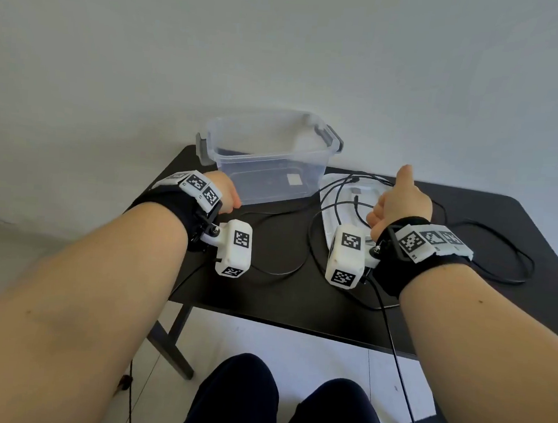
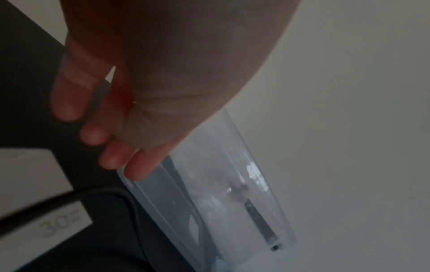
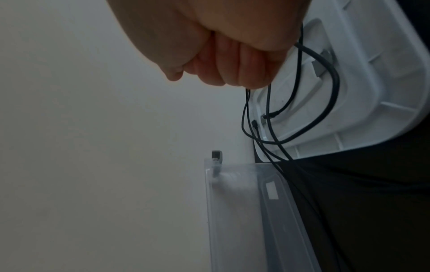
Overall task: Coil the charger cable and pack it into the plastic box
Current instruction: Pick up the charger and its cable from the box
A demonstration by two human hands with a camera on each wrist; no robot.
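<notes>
The black charger cable [image 1: 512, 257] sprawls in loose loops over the dark table [image 1: 297, 302]. My right hand [image 1: 400, 200] is a fist with the thumb up, and it grips several cable strands [image 3: 335, 77] that hang over a white lid [image 3: 372, 82]. Two plug ends [image 3: 272, 115] dangle below the fist [image 3: 232, 64]. The clear plastic box [image 1: 228, 156] stands open at the back with nothing in it. My left hand [image 1: 227, 193] rests by the box's near left corner. In the left wrist view a thin dark strand [image 2: 99, 97] runs between a finger and the palm [image 2: 151, 82].
The white lid [image 1: 328, 214] lies flat to the right of the box, under part of the cable. A wall stands right behind the table. The box [image 2: 209, 184] has grey latches at both ends. A white patch marked "30" [image 2: 60, 226] shows near the left hand.
</notes>
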